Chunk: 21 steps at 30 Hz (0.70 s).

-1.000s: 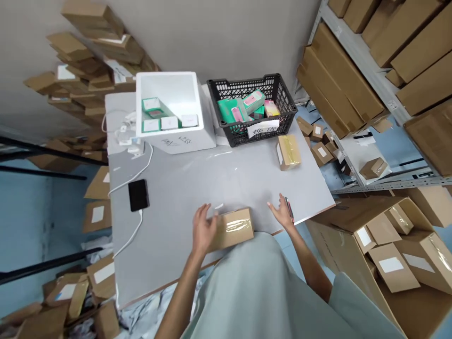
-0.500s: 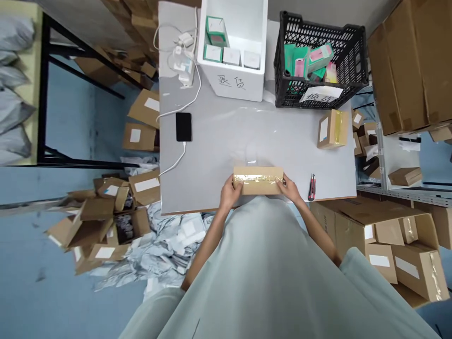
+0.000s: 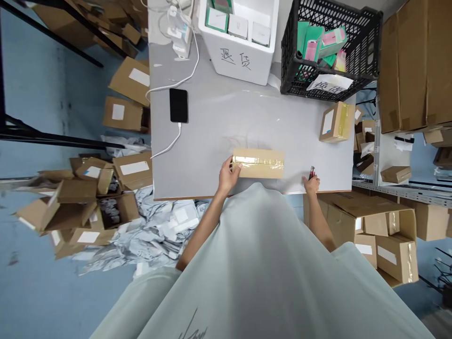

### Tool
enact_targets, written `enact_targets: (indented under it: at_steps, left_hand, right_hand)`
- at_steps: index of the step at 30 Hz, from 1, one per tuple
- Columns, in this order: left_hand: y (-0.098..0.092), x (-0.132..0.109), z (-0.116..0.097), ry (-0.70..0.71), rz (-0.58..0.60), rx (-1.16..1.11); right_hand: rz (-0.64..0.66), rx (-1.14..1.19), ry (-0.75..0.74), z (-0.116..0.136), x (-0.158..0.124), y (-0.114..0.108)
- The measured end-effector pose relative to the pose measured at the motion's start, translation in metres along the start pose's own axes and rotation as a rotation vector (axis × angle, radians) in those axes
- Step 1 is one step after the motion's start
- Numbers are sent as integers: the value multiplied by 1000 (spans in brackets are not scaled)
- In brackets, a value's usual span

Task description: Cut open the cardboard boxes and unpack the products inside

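A taped brown cardboard box (image 3: 259,164) lies near the front edge of the grey table (image 3: 226,122). My left hand (image 3: 229,174) grips the box's left end, fingers curled over it. My right hand (image 3: 311,182) has left the box and closes on a small red and black utility knife (image 3: 311,172) lying on the table to the right. A second taped box (image 3: 337,122) with a white label stands at the table's right edge.
A black phone (image 3: 178,105) on a white cable lies at the left. A white foam bin (image 3: 240,37) and a black plastic crate (image 3: 328,47) with coloured packages stand at the back. Cardboard boxes crowd the floor on both sides, with shelving at the right.
My right hand let go of the box's right end and moved right onto the utility knife. My left hand stays on the box. The view has shifted downward.
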<state>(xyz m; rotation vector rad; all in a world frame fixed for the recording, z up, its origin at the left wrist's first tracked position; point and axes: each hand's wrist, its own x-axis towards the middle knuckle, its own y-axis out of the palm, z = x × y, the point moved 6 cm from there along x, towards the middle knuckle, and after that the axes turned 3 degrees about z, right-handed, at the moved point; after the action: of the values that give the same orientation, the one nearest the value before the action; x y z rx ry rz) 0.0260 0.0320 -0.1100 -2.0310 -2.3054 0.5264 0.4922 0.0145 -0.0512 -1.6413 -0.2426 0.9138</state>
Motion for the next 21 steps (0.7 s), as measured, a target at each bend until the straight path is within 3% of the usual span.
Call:
enact_targets:
  at_steps: [5, 11, 13, 16, 19, 21]
  left_hand:
    - [3, -2, 4, 52, -15, -30]
    - [9, 10, 17, 92, 56, -156]
    - [11, 13, 21, 110, 97, -201]
    - [12, 15, 24, 129, 139, -255]
    - [14, 16, 27, 135, 163, -292]
    - [16, 16, 28, 135, 185, -302]
  right_hand:
    - [24, -55, 11, -2, -1, 8]
    - [-48, -30, -176, 53, -21, -5]
    - [-124, 23, -337, 81, -43, -20]
    - [-158, 68, -705, 128, -97, -39]
    - [-20, -108, -1088, 176, -161, -40]
    - [92, -349, -1209, 199, -192, -31]
